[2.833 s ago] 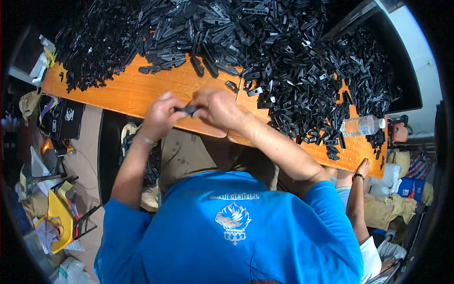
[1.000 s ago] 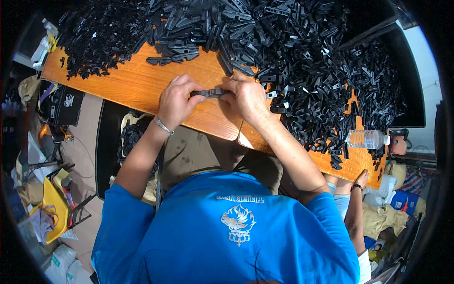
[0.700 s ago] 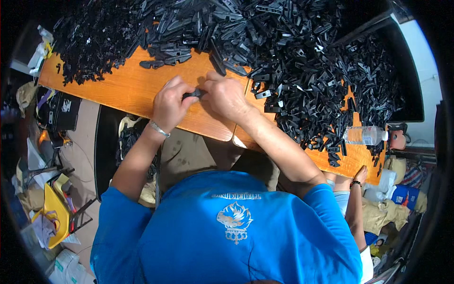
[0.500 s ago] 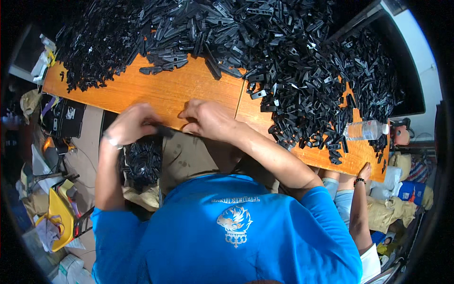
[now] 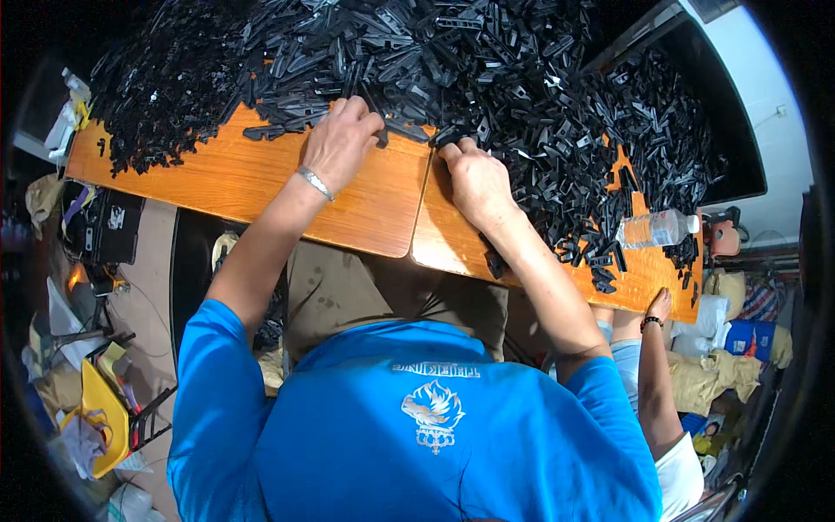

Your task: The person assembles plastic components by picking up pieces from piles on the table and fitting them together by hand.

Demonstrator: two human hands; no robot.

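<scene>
My left hand (image 5: pixel 344 143) is at the near edge of a heap of long, slim black plastic parts (image 5: pixel 383 52). Its fingers are curled down on one of these parts, and the fingertips are partly hidden. Just to the right, my right hand (image 5: pixel 477 181) has its fingers bent and pressed together at a small black plastic piece (image 5: pixel 448 137). That one lies by the edge of a pile of short, blocky black pieces (image 5: pixel 557 148). Both forearms reach over the orange-brown wooden table (image 5: pixel 348 209).
A heap of tiny black parts (image 5: pixel 165 113) covers the table's left end. A clear plastic bottle (image 5: pixel 652 230) lies on its side at the right. Another person's hand (image 5: pixel 660 304) rests on the right table edge. A yellow chair (image 5: pixel 104 418) stands at lower left.
Both hands have moved from the table's near edge, by my lap, forward to the heaps. The left hand went up and right, the right hand right and slightly forward.
</scene>
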